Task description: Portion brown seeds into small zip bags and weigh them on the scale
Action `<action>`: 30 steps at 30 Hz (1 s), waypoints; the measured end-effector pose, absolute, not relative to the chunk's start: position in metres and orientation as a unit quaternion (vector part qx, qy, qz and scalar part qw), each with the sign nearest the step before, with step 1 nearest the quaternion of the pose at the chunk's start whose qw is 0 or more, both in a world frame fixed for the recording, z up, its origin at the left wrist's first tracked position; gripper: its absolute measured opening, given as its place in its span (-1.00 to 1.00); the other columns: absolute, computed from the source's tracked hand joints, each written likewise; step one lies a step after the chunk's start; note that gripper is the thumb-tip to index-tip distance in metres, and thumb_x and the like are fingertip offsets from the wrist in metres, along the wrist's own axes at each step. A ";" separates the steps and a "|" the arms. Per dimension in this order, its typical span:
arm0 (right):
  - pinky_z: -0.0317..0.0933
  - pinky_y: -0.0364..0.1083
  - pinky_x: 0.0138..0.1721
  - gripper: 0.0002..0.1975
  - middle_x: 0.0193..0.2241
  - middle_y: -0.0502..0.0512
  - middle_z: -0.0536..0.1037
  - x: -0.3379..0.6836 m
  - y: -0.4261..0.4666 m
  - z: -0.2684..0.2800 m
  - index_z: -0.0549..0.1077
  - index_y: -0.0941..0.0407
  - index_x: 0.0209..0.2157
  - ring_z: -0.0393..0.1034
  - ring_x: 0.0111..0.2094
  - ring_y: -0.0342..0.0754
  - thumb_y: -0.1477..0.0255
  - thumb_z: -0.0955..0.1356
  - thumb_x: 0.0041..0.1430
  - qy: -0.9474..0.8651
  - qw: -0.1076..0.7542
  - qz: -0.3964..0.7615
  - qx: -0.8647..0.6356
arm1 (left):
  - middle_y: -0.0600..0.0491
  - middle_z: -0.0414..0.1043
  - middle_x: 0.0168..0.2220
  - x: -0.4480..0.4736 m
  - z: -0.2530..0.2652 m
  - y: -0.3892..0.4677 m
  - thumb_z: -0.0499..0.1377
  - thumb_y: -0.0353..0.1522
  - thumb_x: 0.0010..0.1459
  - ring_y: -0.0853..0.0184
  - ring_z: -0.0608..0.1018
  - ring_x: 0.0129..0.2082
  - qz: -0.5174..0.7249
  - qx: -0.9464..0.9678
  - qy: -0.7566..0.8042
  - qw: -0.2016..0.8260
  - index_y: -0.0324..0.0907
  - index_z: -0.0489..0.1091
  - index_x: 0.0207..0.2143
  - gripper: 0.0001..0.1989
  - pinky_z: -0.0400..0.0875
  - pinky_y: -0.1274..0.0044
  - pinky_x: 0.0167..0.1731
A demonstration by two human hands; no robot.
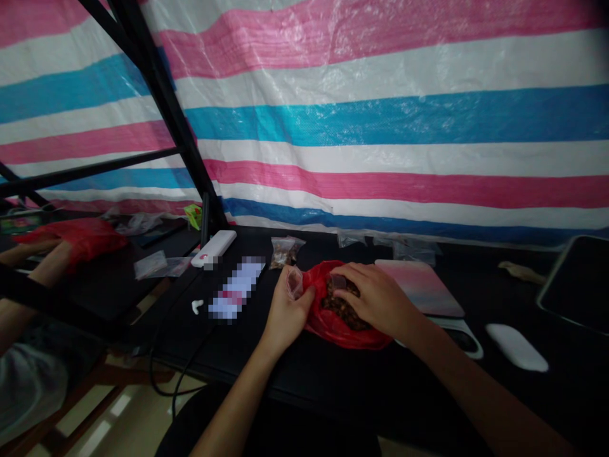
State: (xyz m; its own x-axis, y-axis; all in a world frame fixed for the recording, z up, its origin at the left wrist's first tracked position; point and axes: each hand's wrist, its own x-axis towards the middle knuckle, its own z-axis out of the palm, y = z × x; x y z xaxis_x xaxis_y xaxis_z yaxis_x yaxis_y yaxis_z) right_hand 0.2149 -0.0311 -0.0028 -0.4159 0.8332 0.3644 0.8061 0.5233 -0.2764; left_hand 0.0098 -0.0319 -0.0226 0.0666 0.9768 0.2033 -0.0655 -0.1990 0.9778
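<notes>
A red plastic bag (366, 339) lies open on the black table, full of small brown pieces (343, 310) that look like pellets. At its left edge, my left hand (284, 311) is closed round a small clear plastic bag (294, 283), its mouth facing up. My right hand (375, 289) reaches over the red bag from the right. Between its thumb and fingers is a small translucent cup (338, 281), just above the brown pieces. Behind my left hand stands a small clear bag of brown pieces (284, 251).
A lit phone (238, 289), a white earbud (196, 307) and a white power bank (214, 248) lie left. Right are a pinkish flat case (423, 285), a white mouse (517, 347) and a tablet (578, 285). Beyond the black frame (166, 108), another person's hands touch a red bag (95, 240).
</notes>
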 end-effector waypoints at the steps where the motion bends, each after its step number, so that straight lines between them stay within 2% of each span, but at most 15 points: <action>1: 0.31 0.13 0.00 -0.70 -0.03 0.19 0.63 0.215 -0.031 -0.003 0.50 0.08 0.05 0.51 -0.03 0.15 0.44 0.42 0.28 -0.840 0.235 0.030 -0.488 | 0.18 0.28 -0.41 0.009 -0.021 -0.032 0.22 -0.39 0.15 0.42 0.36 -0.42 0.541 0.556 0.417 0.473 -0.12 0.20 -0.34 -0.81 0.31 0.59 -0.36; 5: 0.30 0.11 0.02 -0.69 0.00 0.18 0.63 0.214 -0.031 -0.004 0.50 0.07 0.04 0.51 -0.03 0.13 0.47 0.41 0.27 -0.834 0.256 0.062 -0.484 | 0.16 0.30 -0.39 0.009 -0.021 -0.033 0.16 -0.38 0.16 0.40 0.38 -0.39 0.539 0.575 0.414 0.456 -0.11 0.21 -0.34 -0.87 0.33 0.57 -0.31; 9: 0.29 0.07 0.01 -0.69 -0.03 0.13 0.63 0.218 -0.031 0.003 0.50 0.05 0.01 0.51 -0.05 0.08 0.54 0.38 0.24 -0.816 0.276 0.093 -0.499 | 0.17 0.23 -0.40 0.007 -0.025 -0.031 0.10 -0.46 0.13 0.41 0.34 -0.41 0.556 0.579 0.408 0.435 -0.11 0.18 -0.36 -0.89 0.31 0.58 -0.32; 13: 0.26 0.03 -0.03 -0.66 -0.06 0.14 0.58 0.226 -0.029 0.009 0.51 0.07 -0.04 0.47 -0.06 0.08 0.63 0.35 0.18 -0.819 0.257 0.060 -0.509 | 0.16 0.21 -0.38 0.004 -0.026 -0.028 0.04 -0.52 0.14 0.40 0.33 -0.39 0.569 0.578 0.420 0.407 -0.10 0.16 -0.35 -0.86 0.31 0.57 -0.31; 16: 0.22 0.03 -0.05 -0.61 -0.05 0.16 0.56 0.232 -0.029 0.008 0.53 0.08 -0.07 0.45 -0.07 0.09 0.69 0.34 0.09 -0.831 0.221 0.017 -0.510 | 0.15 0.21 -0.38 0.002 -0.023 -0.033 0.04 -0.47 0.23 0.37 0.34 -0.39 0.546 0.605 0.468 0.342 -0.10 0.17 -0.32 -0.89 0.30 0.54 -0.32; 19: 0.18 0.06 -0.04 -0.63 -0.10 0.14 0.59 0.233 -0.029 0.006 0.55 0.07 -0.09 0.45 -0.07 0.10 0.67 0.37 0.08 -0.841 0.193 0.005 -0.506 | 0.12 0.32 -0.33 0.004 -0.018 -0.045 0.12 -0.35 0.30 0.32 0.42 -0.36 0.486 0.635 0.532 0.278 -0.09 0.22 -0.22 -0.92 0.30 0.48 -0.30; 21: 0.16 0.07 -0.04 -0.69 -0.12 0.13 0.62 0.231 -0.029 0.005 0.55 0.07 -0.09 0.45 -0.08 0.11 0.61 0.39 0.12 -0.843 0.186 0.006 -0.505 | 0.09 0.39 -0.28 0.007 -0.016 -0.052 0.20 -0.30 0.27 0.28 0.49 -0.33 0.458 0.639 0.545 0.291 -0.09 0.22 -0.16 -0.81 0.33 0.45 -0.28; 24: 0.15 0.07 -0.06 -0.75 -0.13 0.11 0.65 0.227 -0.030 0.004 0.55 0.07 -0.09 0.46 -0.08 0.11 0.54 0.42 0.19 -0.845 0.187 0.013 -0.501 | 0.07 0.45 -0.22 0.013 -0.021 -0.054 0.24 -0.35 0.23 0.28 0.55 -0.27 0.453 0.640 0.493 0.376 -0.09 0.17 -0.11 -0.71 0.41 0.44 -0.21; 30: 0.13 0.05 -0.09 -0.71 -0.13 0.04 0.66 0.220 -0.031 0.004 0.54 0.04 -0.09 0.45 -0.10 0.07 0.60 0.41 0.18 -0.854 0.190 0.043 -0.482 | 0.12 0.37 -0.26 0.019 -0.034 -0.043 0.21 -0.41 0.18 0.36 0.50 -0.29 0.517 0.575 0.453 0.443 -0.10 0.16 -0.19 -0.75 0.42 0.51 -0.21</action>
State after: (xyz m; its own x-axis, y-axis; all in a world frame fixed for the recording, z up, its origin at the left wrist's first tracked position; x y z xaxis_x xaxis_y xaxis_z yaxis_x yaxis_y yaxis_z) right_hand 0.2201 -0.0315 0.0036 -0.4633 0.8400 0.2826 0.8075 0.5315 -0.2559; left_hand 0.0191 -0.0431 -0.0341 0.0554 0.9795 0.1936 0.0627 -0.1969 0.9784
